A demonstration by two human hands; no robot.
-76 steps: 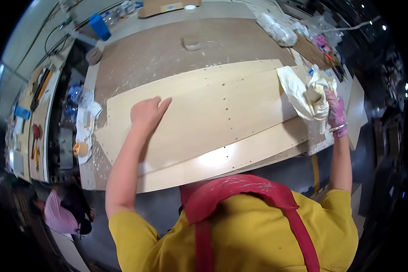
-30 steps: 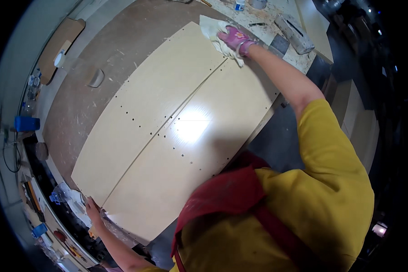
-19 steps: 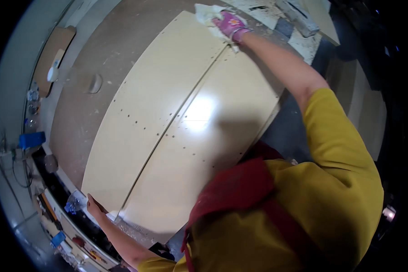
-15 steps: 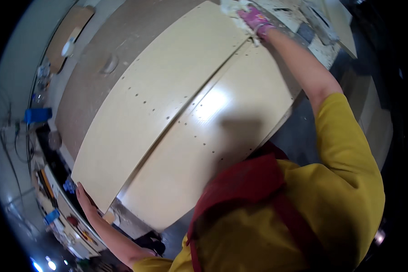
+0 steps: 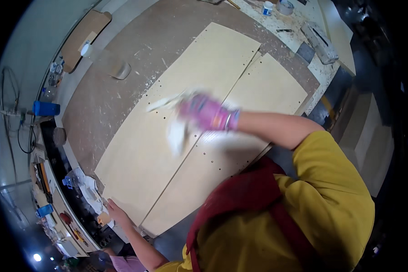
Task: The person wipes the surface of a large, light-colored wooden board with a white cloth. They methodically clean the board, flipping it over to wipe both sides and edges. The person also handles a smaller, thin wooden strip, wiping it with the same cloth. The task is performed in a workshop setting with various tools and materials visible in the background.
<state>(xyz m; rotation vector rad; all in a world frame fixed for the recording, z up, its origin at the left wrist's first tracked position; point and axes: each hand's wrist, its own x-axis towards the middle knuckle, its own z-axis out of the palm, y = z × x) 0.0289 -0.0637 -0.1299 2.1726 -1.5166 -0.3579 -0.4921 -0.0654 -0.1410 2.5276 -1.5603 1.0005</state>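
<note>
Head view: right hand (image 5: 206, 113) grips cloth (image 5: 176, 136), elbow (image 5: 303, 135) bent; left hand (image 5: 116, 212) outstretched

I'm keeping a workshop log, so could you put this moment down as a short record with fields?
Right hand: pink-gloved, blurred, gripping a white cloth
Left hand: bare, at the left end of the far board; grip unclear
Alongside: near board, also pale with small dark holes
Under both: brown tabletop
Beyond them: clear bottle with white cap
Clothing: yellow shirt, red apron
</note>
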